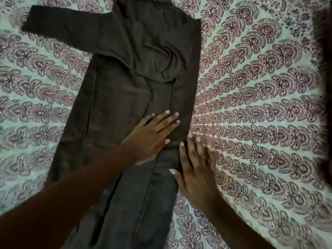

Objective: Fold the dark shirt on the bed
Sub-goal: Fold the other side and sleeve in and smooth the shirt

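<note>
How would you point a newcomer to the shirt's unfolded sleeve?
Start at the patterned bedspread and find the dark shirt lying lengthwise on it. At its far end, one sleeve juts out to the left, flat on the bedspread. The other sleeve is folded in over the shirt's body.

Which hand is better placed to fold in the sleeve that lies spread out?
Left. The left hand lies flat on the dark shirt, nearer the spread sleeve; the right hand is at the far, already folded edge.
</note>
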Tool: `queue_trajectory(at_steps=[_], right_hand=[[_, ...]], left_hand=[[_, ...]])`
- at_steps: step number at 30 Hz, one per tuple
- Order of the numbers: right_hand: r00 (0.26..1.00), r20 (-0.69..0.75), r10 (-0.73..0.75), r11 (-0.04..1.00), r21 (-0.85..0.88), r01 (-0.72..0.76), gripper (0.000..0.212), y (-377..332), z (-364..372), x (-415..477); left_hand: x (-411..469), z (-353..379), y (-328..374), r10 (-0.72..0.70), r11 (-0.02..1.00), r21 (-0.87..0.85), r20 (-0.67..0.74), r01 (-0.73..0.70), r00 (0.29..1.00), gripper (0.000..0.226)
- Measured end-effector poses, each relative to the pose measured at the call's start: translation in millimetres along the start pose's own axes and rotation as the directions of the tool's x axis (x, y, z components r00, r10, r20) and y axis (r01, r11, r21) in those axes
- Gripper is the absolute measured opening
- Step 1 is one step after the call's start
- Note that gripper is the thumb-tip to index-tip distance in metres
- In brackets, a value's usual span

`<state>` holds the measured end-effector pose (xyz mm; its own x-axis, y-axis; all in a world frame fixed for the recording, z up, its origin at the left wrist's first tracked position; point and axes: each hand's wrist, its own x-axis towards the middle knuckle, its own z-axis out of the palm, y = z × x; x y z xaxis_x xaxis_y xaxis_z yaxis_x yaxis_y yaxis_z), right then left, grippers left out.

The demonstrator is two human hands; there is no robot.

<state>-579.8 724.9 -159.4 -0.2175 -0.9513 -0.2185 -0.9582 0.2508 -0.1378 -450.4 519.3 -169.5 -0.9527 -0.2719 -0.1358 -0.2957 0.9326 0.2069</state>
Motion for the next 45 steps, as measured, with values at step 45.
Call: queue_trajectory(at_steps=[45], right_hand=[[0.995,-0.059,0.084,0.994,0.080,-0.080,0.065,-71.8,23.8,-109.6]], left_hand=[[-207.0,29.8,100.7,0.036,0.999,-0.012,0.140,-0.034,0.990,0.085]])
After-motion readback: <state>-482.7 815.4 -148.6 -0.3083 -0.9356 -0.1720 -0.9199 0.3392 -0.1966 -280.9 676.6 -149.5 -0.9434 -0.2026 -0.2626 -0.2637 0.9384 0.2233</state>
